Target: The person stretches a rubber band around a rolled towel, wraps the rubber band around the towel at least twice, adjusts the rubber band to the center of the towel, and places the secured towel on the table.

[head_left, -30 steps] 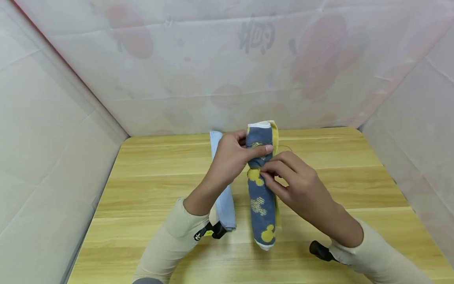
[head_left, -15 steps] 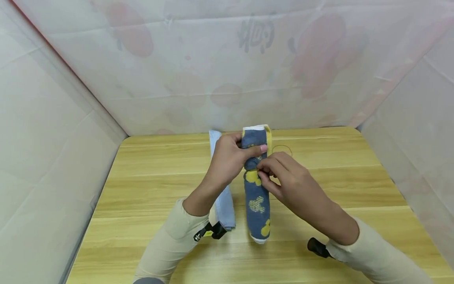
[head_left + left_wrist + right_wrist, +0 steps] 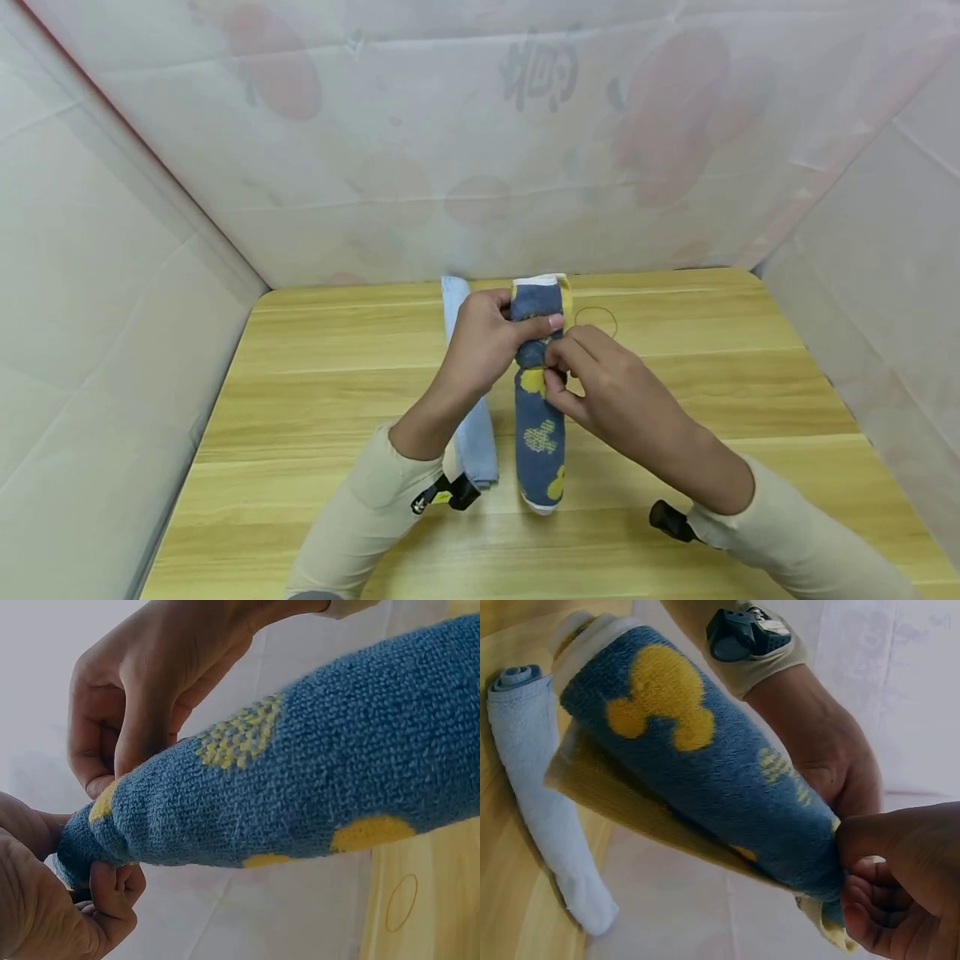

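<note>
A rolled blue towel with yellow shapes point(image 3: 540, 417) is held over the wooden table point(image 3: 315, 392), its near end low by the table. My left hand point(image 3: 491, 337) grips the roll near its far end, thumb across the top. My right hand point(image 3: 592, 375) pinches the roll just below that spot. In the left wrist view the blue towel point(image 3: 315, 780) runs across the frame with both hands at its narrowed part. The right wrist view shows the same towel point(image 3: 705, 787) with a yellow layer under it, and the right hand's fingers point(image 3: 900, 877) pinching its end.
A rolled light blue towel point(image 3: 468, 417) lies on the table just left of the blue one, seen too as the pale roll point(image 3: 547, 817). A thin ring-like band point(image 3: 596, 319) lies on the table to the right. White sheets wall the table on three sides.
The blue towel roll has become tighter and narrower, and its far end has dropped lower. Both hands have shifted slightly left and away along the roll.
</note>
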